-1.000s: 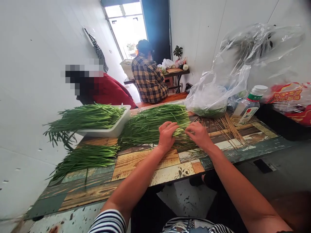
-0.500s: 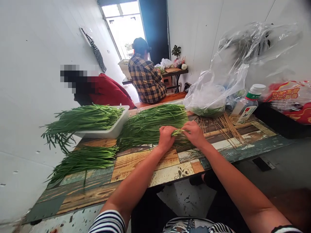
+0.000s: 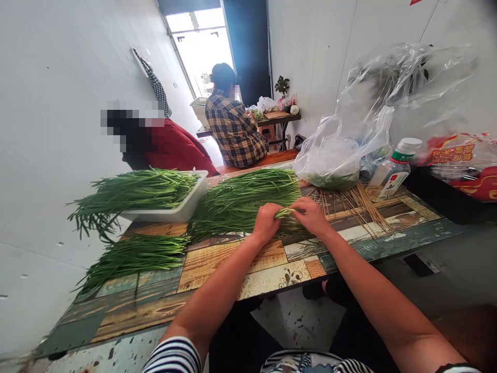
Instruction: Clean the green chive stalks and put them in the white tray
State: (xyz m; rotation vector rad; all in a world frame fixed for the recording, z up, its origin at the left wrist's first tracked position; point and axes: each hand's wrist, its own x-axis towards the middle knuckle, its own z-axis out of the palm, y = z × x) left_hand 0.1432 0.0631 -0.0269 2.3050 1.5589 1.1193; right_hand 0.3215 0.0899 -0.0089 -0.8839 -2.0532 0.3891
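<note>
A few garlic chives [image 3: 284, 212] stretch between my two hands over the middle of the table. My left hand [image 3: 266, 224] is closed round them, with the pale stem ends sticking out to the right. At those ends the fingers of my right hand [image 3: 311, 215] pinch together; whether a thin stick is also between them I cannot tell. Just behind both hands lies a wide pile of garlic chives [image 3: 248, 192], stems to the right. Loose bamboo skewers [image 3: 367, 207] are spread on the table to the right of my right hand.
A white tub [image 3: 192, 199] heaped with chives and a smaller chive bunch [image 3: 143, 254] are at left. A plastic bag [image 3: 330, 155], a bottle [image 3: 396, 168] and a black tray [image 3: 435, 194] stand at right. Two people [image 3: 233, 124] [image 3: 178, 145] sit beyond the wood-patterned table [image 3: 217, 264].
My hands stay in nearly the same place on the chives, with only a slight shift of the fingers. The camera view has tilted a little.
</note>
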